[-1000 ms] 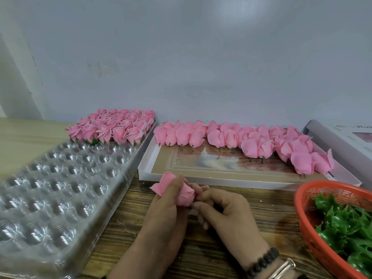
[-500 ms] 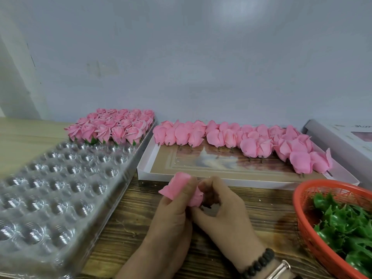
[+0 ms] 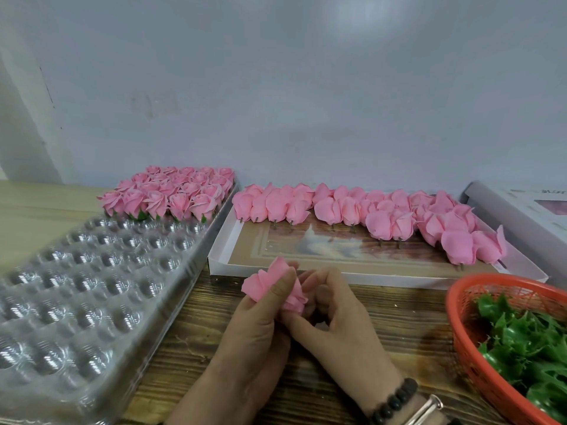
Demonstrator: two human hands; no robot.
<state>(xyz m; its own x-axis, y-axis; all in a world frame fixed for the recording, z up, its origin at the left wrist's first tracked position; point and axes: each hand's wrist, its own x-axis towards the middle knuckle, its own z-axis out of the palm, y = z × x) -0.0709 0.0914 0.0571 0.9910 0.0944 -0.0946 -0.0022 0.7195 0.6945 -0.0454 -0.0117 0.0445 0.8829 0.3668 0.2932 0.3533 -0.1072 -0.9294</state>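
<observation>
My left hand (image 3: 257,329) holds a pink rose head (image 3: 264,282) between thumb and fingers, just above the wooden table. My right hand (image 3: 334,326) is right beside it, its curled fingers pinched at the rose's base; what they pinch is hidden. A clear plastic cavity tray (image 3: 92,289) lies at the left, with several finished pink roses with green bases (image 3: 171,194) in its far rows. A shallow white box (image 3: 236,240) behind my hands carries several pink rose heads on short stems (image 3: 383,216). An orange basket (image 3: 460,317) at the right holds green plastic calyxes (image 3: 527,348).
A white carton (image 3: 521,210) lies at the far right behind the basket. A pale wall closes off the back of the table. Bare wooden tabletop (image 3: 190,332) shows between the cavity tray and my hands.
Both hands have shifted a little to the right and away from me with the rose. The rose has turned in my left hand.
</observation>
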